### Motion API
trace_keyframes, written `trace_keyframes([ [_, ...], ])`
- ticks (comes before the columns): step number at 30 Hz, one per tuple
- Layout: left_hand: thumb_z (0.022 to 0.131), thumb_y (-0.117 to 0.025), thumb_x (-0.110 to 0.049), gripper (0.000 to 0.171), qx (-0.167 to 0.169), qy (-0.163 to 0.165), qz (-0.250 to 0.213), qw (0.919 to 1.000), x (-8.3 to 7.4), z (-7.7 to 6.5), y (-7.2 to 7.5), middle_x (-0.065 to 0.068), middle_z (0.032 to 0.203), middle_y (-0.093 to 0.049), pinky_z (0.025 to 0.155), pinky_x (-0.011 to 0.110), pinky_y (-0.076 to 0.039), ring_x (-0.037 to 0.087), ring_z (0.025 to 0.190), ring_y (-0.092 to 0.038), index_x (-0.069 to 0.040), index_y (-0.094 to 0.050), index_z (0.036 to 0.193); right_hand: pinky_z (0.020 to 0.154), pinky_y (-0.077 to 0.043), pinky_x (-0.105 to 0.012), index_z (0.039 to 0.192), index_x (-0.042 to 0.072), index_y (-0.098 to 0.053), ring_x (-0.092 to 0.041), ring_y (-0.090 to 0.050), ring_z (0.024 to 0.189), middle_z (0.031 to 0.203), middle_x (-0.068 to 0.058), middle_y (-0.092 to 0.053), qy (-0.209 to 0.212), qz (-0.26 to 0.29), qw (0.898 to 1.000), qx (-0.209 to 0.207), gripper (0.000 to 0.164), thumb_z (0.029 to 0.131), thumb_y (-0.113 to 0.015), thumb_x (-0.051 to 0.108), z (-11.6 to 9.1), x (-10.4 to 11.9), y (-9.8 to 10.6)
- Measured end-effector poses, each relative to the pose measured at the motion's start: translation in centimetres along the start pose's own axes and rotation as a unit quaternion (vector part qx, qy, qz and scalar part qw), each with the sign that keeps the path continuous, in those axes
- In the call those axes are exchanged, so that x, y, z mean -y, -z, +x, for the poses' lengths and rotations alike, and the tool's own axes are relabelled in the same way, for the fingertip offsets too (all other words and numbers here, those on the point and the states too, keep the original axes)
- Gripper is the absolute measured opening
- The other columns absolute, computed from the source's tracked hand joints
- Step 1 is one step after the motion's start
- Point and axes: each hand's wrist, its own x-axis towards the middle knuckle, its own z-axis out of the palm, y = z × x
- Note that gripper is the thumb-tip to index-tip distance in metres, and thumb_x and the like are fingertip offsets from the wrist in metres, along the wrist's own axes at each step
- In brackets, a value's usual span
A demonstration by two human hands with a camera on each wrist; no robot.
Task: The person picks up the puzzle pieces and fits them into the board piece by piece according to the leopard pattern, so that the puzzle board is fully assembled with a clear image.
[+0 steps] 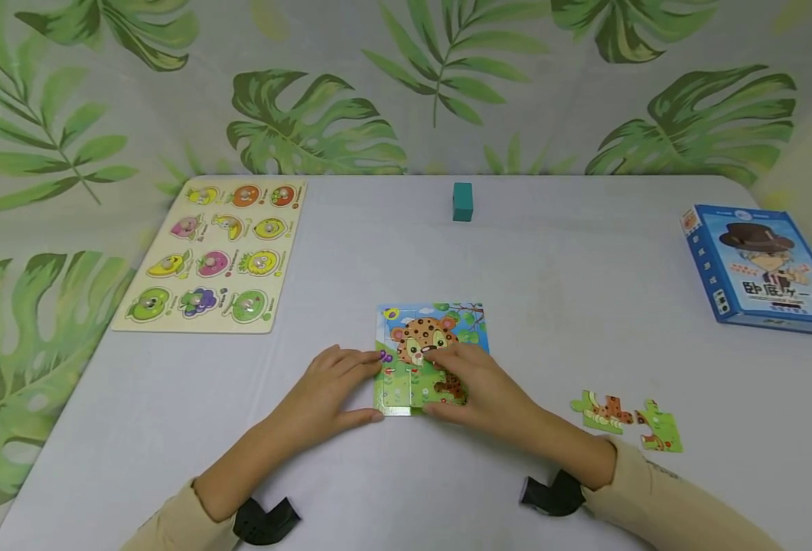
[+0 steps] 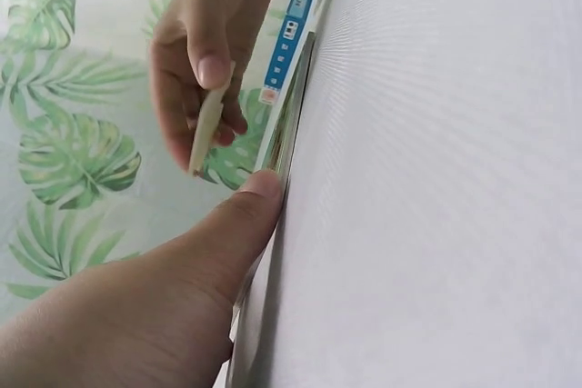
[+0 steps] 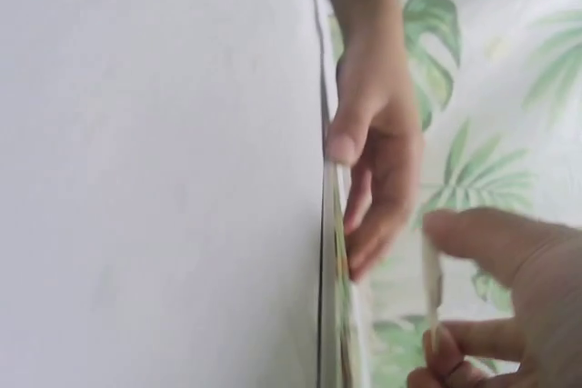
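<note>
A square jigsaw puzzle [image 1: 396,390] with a cartoon leopard lies flat on the table. My left hand [image 1: 333,383] rests against its left side, fingers and thumb touching the edge. Over the puzzle's lower right part, my right hand [image 1: 491,390] pinches a puzzle piece [image 2: 209,129] between thumb and fingers. The wrist views show this piece [image 3: 432,283] edge-on, raised above the puzzle; its printed face is hidden there. Two loose puzzle pieces [image 1: 605,413] lie on the table to the right, beside the right forearm.
A wooden fruit peg board [image 1: 282,298] lies at the back left. Near the table's back edge stands a teal block [image 1: 462,202]. A blue game box [image 1: 767,268] lies at the far right. Leaf-patterned cloth [image 1: 316,126] hangs behind the white table [image 1: 550,260].
</note>
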Motion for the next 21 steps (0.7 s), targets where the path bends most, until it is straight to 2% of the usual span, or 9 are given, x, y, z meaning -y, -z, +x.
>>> trace_keyframes([
  [5,0.070,-0.051,-0.054,0.061,0.004,0.001,0.001,1.0000,-0.1,0.0,0.1,-0.007,0.123,-0.038,0.095,0.036,-0.015,0.011,0.110,-0.032,-0.016,-0.047,0.117,0.078,-0.034,-0.025,0.113,0.010,-0.051,-0.007,-0.037,0.092,0.101,0.005,-0.047,0.012,-0.030,0.999,0.009,0.058,0.065,-0.065,0.040,1.3,0.1,-1.9],
  [9,0.070,-0.052,-0.053,0.060,0.008,0.001,-0.004,1.0000,-0.1,0.0,0.2,-0.007,0.123,-0.038,0.095,0.037,-0.015,0.012,0.110,-0.032,-0.016,-0.046,0.118,0.083,-0.029,-0.030,0.111,0.009,-0.053,-0.010,-0.038,0.094,0.099,0.005,-0.049,0.020,-0.043,0.999,0.006,0.058,0.064,-0.065,0.040,1.9,0.0,-2.7],
  [10,0.071,-0.052,-0.053,0.060,0.009,-0.002,-0.005,0.9999,-0.2,0.0,0.2,-0.006,0.123,-0.038,0.095,0.039,-0.016,0.013,0.110,-0.032,-0.017,-0.045,0.118,0.081,-0.029,-0.029,0.110,0.009,-0.053,-0.010,-0.038,0.093,0.097,0.005,-0.050,0.021,-0.046,0.999,0.005,0.058,0.064,-0.065,0.041,2.0,0.0,-2.8],
  [16,0.071,-0.052,-0.052,0.052,0.025,-0.038,0.003,0.9990,-0.2,-0.1,0.5,0.002,0.125,-0.036,0.092,0.046,-0.016,0.021,0.111,-0.031,-0.028,-0.047,0.117,0.078,-0.029,-0.029,0.107,0.013,-0.056,-0.010,-0.036,0.089,0.092,0.007,-0.048,0.007,-0.050,0.999,0.007,0.055,0.063,-0.065,0.044,2.3,0.1,-3.2],
  [21,0.073,-0.051,-0.050,0.044,0.040,-0.061,0.004,0.9973,-0.2,-0.2,0.7,0.005,0.128,-0.031,0.092,0.049,-0.014,0.021,0.114,-0.027,-0.034,-0.049,0.114,0.077,-0.027,-0.030,0.107,0.015,-0.057,-0.010,-0.034,0.087,0.089,0.010,-0.045,0.002,-0.054,0.998,0.017,0.053,0.064,-0.063,0.046,2.4,0.1,-3.2],
])
